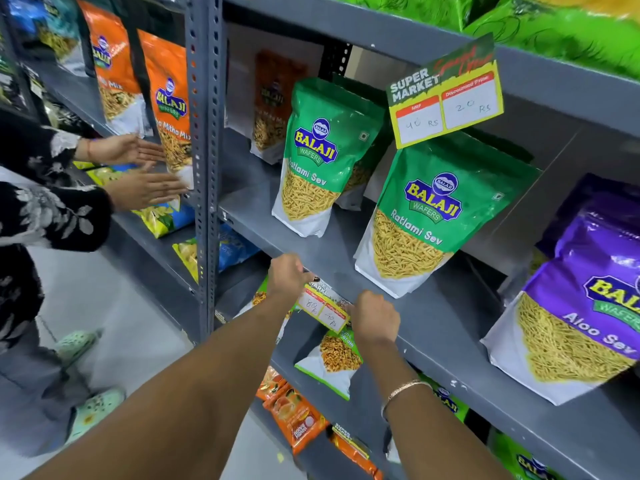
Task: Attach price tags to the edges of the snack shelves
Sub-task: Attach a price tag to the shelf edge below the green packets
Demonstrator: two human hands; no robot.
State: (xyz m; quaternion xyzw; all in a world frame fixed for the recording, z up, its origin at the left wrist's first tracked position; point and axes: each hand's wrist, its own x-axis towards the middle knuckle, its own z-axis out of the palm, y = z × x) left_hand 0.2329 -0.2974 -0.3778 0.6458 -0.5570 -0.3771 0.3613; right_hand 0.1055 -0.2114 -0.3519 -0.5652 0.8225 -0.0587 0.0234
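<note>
A small price tag (322, 308) marked 80 Rs and 40 Rs lies against the front edge of the grey snack shelf (450, 344), below two green Ratlami Sev bags (320, 157). My left hand (289, 276) pinches the tag's upper left corner. My right hand (375, 318) presses on its right end, fingers curled. A second, larger price tag (445, 102), reading 40 Rs and 20 Rs, hangs from the edge of the shelf above.
A purple Aloo Sev bag (585, 306) stands at the right. A perforated upright post (206, 161) divides the shelving. Another person (41, 216) stands at the left, both hands at orange Balaji bags (169, 102). Lower shelves hold orange and green packets.
</note>
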